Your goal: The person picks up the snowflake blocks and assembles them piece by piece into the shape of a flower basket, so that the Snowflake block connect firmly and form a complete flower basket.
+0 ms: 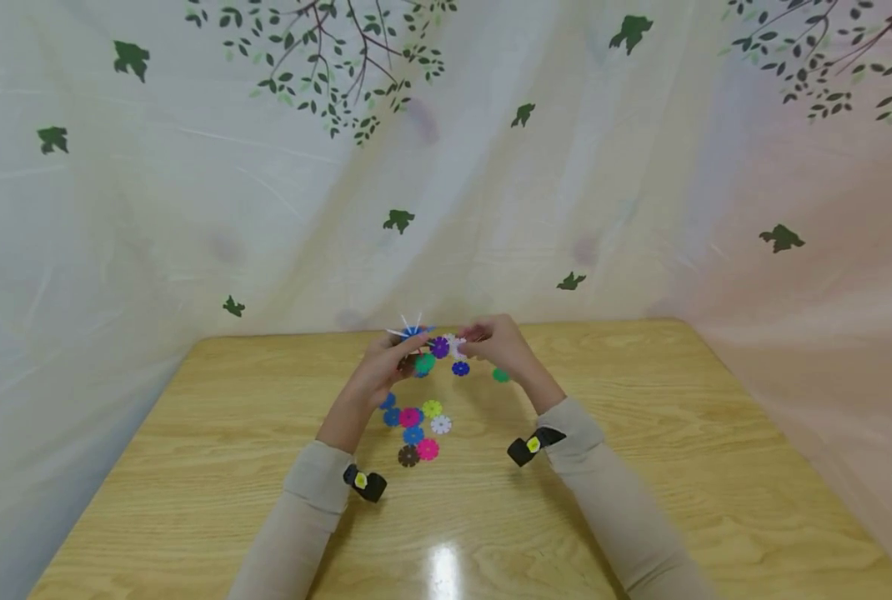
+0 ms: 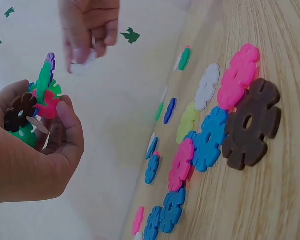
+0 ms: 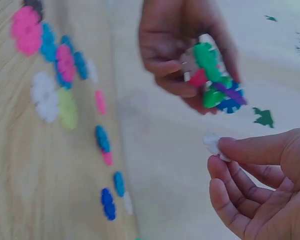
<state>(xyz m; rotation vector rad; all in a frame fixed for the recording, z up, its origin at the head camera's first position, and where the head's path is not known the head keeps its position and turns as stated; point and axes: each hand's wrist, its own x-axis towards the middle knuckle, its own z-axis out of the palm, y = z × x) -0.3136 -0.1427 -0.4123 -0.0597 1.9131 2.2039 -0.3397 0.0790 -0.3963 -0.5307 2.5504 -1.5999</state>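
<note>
My left hand (image 2: 45, 145) curls its fingers around a cluster of interlocked notched plastic discs. Green (image 3: 206, 56), brown (image 2: 21, 112), purple (image 3: 229, 93) and pinkish-red discs (image 2: 47, 104) show in that cluster, with blue at its edge. Close by, my right hand (image 3: 262, 182) pinches a white notched disc (image 3: 211, 143) between thumb and fingers. In the head view both hands are raised over the far part of the table, and the white disc is a short gap to the right of the cluster.
Loose discs lie on the wooden table (image 1: 228, 467): brown (image 2: 252, 125), pink (image 2: 238, 76), white (image 2: 208, 86), yellow (image 2: 187, 122) and several blue ones (image 2: 210, 140), some overlapping. More lie farther back near a hanging cloth (image 1: 476, 208) printed with leaves.
</note>
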